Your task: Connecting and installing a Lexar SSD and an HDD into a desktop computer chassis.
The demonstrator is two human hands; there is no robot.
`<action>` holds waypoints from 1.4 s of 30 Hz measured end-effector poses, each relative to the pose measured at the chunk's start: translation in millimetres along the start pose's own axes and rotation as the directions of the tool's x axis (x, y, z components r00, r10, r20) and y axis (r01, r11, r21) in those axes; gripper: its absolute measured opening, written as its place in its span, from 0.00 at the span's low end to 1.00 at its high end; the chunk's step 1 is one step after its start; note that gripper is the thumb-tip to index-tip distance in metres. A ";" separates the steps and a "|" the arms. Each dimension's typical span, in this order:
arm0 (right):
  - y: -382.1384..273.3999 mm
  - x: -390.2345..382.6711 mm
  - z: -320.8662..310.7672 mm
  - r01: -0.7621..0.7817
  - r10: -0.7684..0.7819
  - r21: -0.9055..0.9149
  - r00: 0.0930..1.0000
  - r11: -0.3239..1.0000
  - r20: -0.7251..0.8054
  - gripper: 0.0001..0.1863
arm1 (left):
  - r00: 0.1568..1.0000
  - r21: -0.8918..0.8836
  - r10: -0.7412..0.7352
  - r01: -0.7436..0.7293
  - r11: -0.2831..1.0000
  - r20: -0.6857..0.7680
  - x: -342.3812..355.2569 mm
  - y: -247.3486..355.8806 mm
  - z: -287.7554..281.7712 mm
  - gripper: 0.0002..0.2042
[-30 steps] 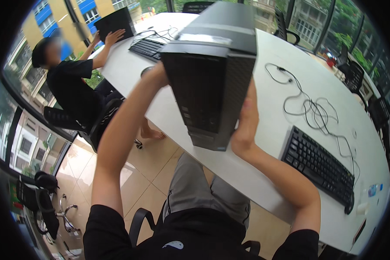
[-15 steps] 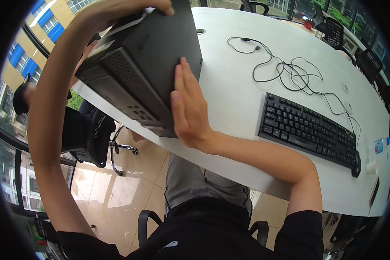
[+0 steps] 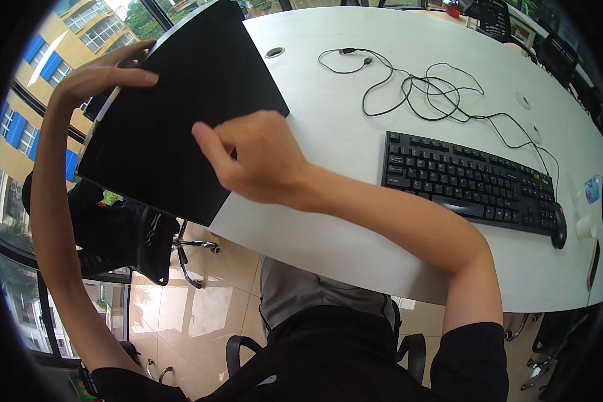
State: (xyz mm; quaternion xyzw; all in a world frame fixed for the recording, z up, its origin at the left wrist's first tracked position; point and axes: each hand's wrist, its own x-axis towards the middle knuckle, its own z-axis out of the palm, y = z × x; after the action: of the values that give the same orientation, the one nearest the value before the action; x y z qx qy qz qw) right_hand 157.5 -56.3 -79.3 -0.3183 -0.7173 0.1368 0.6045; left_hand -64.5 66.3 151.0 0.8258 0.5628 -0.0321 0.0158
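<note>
A black computer tower (image 3: 161,134) stands at the left end of the white desk (image 3: 328,127), its broad plain side now filling most of what shows of it. My left hand (image 3: 117,74) holds it by the far left edge, with the thumb laid over the dark side and the fingers along the rim. Over the right part of that side is my right hand (image 3: 261,157), its fingers curled in and its thumb sticking out to the left. Whether it touches the tower I cannot tell; its fingertips are hidden.
To the right lie a black keyboard (image 3: 469,184), a black mouse (image 3: 559,226) and a tangled black cable (image 3: 442,97). A paper cup (image 3: 585,226) and a plastic bottle (image 3: 593,189) stand at the far right. Beyond the desk's left edge is an office chair (image 3: 157,244).
The tower has turned, so its ported, vented face is out of sight. My left hand has shifted down along its left edge. My right hand has gone from flat to curled.
</note>
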 end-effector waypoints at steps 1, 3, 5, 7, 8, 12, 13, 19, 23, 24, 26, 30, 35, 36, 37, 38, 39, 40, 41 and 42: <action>4.6 8.3 -4.1 0.065 -0.065 -0.008 0.981 0.998 -0.183 0.28 | 0.995 0.016 -0.102 0.102 0.995 -0.009 4.2 9.9 3.6 0.63; 5.7 23.9 -19.1 -0.011 0.013 0.012 0.976 1.000 -0.217 0.27 | 0.990 0.067 -0.121 0.126 0.990 -0.070 5.5 21.6 20.7 0.62; 16.7 38.2 -28.6 -0.056 0.073 0.067 0.956 0.996 -0.284 0.29 | 0.972 0.141 -0.090 0.123 0.982 -0.219 8.8 23.3 36.4 0.60; 21.4 51.0 -50.3 -0.035 0.057 0.072 0.938 0.997 -0.343 0.29 | 0.983 0.100 -0.079 0.097 0.990 -0.168 3.2 14.4 33.1 0.58; 24.6 58.4 -63.4 -0.007 0.040 0.093 0.935 0.996 -0.352 0.29 | 0.978 0.052 -0.053 0.064 0.997 -0.202 2.2 7.1 34.9 0.58; 9.0 70.7 -97.3 0.091 -0.055 0.054 0.880 0.994 -0.472 0.29 | 0.971 0.026 -0.005 0.012 1.000 -0.241 -6.5 -15.0 33.0 0.60; 3.3 72.6 -106.4 0.123 -0.103 0.004 0.849 0.992 -0.518 0.29 | 0.963 0.016 0.014 -0.010 1.000 -0.268 -6.9 -17.0 36.3 0.61; -4.7 80.4 -174.2 0.107 -0.026 0.165 0.902 0.980 -0.430 0.25 | 0.970 0.007 0.041 -0.040 0.999 -0.239 -34.9 -17.0 43.5 0.62; -12.1 71.7 -198.0 0.112 -0.111 0.066 0.993 0.991 -0.029 0.25 | 0.959 -0.110 -0.021 -0.011 0.994 -0.283 -45.7 -11.6 48.3 0.60; -8.0 75.4 -195.7 0.115 -0.114 0.066 0.993 0.991 -0.022 0.25 | 0.951 -0.156 -0.007 -0.044 0.987 -0.309 -43.1 -7.7 50.2 0.60; 14.8 82.7 -183.9 -0.057 0.071 -0.214 0.996 0.975 0.059 0.22 | 0.951 -0.155 -0.003 -0.047 0.987 -0.309 -40.2 -3.3 51.1 0.60; 74.8 95.3 -138.6 -0.135 0.308 -0.513 0.912 0.848 0.271 0.15 | 0.955 -0.168 -0.001 -0.051 0.984 -0.298 -47.4 -3.1 47.5 0.59; 132.0 116.2 -97.8 0.015 0.527 -0.699 0.645 0.715 0.553 0.21 | 0.960 -0.246 -0.008 -0.064 0.967 -0.281 -43.9 1.0 49.6 0.58; 144.4 122.6 -88.5 0.024 0.521 -0.701 0.651 0.713 0.552 0.21 | 0.961 -0.275 -0.007 -0.072 0.959 -0.277 -44.4 2.8 47.8 0.58; 160.3 128.0 -76.2 0.082 0.496 -0.689 0.634 0.720 0.593 0.21 | 0.962 -0.302 -0.006 -0.080 0.950 -0.274 -45.3 4.7 46.0 0.58; 174.1 132.5 -63.8 0.134 0.473 -0.673 0.612 0.727 0.634 0.21 | 0.960 -0.300 -0.008 -0.080 0.950 -0.280 -44.8 7.6 45.8 0.58; 181.4 139.7 -49.1 0.125 0.505 -0.674 0.568 0.728 0.650 0.24 | 0.960 -0.301 0.006 -0.093 0.949 -0.280 -43.0 7.5 47.2 0.58; 192.0 143.6 -34.4 0.156 0.465 -0.646 0.571 0.747 0.676 0.24 | 0.960 -0.301 0.020 -0.107 0.948 -0.279 -41.5 8.2 48.5 0.57; 204.6 147.0 -17.1 0.190 0.411 -0.606 0.578 0.772 0.705 0.25 | 0.959 -0.290 0.013 -0.099 0.952 -0.285 -45.5 11.6 45.9 0.57; 221.2 148.0 0.2 0.192 0.405 -0.602 0.581 0.775 0.706 0.25 | 0.958 -0.317 0.002 -0.097 0.943 -0.285 -47.9 14.8 45.3 0.57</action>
State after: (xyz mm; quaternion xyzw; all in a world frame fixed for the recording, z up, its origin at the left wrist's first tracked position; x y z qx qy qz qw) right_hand 211.9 203.9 -92.3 -0.4461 -0.8909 0.0599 0.0604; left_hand -69.8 13.6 109.1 0.8218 0.5356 0.1799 0.0737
